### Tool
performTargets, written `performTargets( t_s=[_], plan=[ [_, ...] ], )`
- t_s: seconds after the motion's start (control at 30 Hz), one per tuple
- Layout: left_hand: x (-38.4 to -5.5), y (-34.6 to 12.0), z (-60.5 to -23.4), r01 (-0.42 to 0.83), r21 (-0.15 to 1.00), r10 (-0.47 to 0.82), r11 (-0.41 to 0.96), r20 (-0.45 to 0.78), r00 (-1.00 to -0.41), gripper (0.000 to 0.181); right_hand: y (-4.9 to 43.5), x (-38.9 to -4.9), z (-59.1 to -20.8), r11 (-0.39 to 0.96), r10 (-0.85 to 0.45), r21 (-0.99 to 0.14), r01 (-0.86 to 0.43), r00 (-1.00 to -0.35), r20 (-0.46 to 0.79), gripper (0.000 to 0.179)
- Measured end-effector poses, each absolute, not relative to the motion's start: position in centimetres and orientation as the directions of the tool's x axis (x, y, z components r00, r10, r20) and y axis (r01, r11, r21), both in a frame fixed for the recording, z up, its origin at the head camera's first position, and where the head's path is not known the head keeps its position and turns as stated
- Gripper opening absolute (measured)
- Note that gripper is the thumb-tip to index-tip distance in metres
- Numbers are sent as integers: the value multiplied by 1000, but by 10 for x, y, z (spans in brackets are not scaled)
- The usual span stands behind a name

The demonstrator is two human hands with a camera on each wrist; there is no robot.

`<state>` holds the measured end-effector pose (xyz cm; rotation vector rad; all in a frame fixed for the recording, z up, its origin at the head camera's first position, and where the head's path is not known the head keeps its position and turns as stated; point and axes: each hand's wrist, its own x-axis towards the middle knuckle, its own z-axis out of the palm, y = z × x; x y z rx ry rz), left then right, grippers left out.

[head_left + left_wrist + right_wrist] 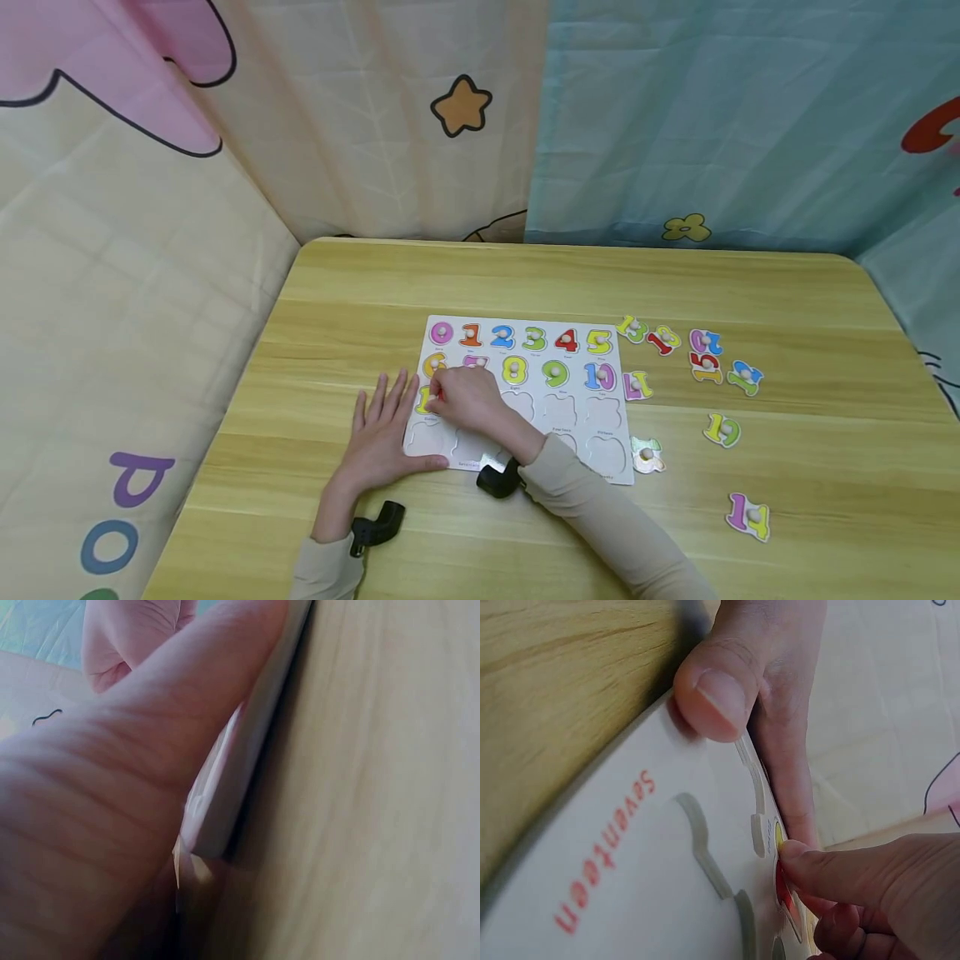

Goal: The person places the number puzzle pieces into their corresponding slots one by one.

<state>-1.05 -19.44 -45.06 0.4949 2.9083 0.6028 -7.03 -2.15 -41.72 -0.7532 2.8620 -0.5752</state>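
A white number puzzle board (582, 393) lies on the wooden table, its top rows filled with coloured number pieces. My left hand (384, 443) rests at the board's left edge with fingers spread, and its thumb (718, 701) presses the lower left corner. Over the third row's left end, my right hand (472, 402) pinches a yellow and red number piece (784, 891) at the slot there; the fingers partly cover it. In the left wrist view the left hand (135, 772) hides most of the board, leaving its side edge (251, 750) visible.
Right of the board lie several loose number pieces, among them a red and orange 15 (706, 367), a yellow and green piece (722, 430) and a pink and yellow one (748, 517). A pale shiny piece (647, 455) lies by the board's lower right. Printed curtains (375, 125) surround the table (330, 292).
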Motion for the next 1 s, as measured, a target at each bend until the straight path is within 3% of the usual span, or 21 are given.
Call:
performTargets(
  t_s=[0.23,0.53,1.0],
  plan=[
    [-11,-194,-452,291,405,343,867,-60,-938,123,-18,-67,-419,793,-496,-414,-447,-868,-11,12],
    [-12,-194,-453,288,407,342,867,-65,-937,124,4,-59,-415,733,-533,-503,-457,-846,-9,19],
    [-12,-194,-452,274,423,333,864,-72,-940,126,90,-57,-401,746,-373,-573,-340,-926,64,17]
  ],
)
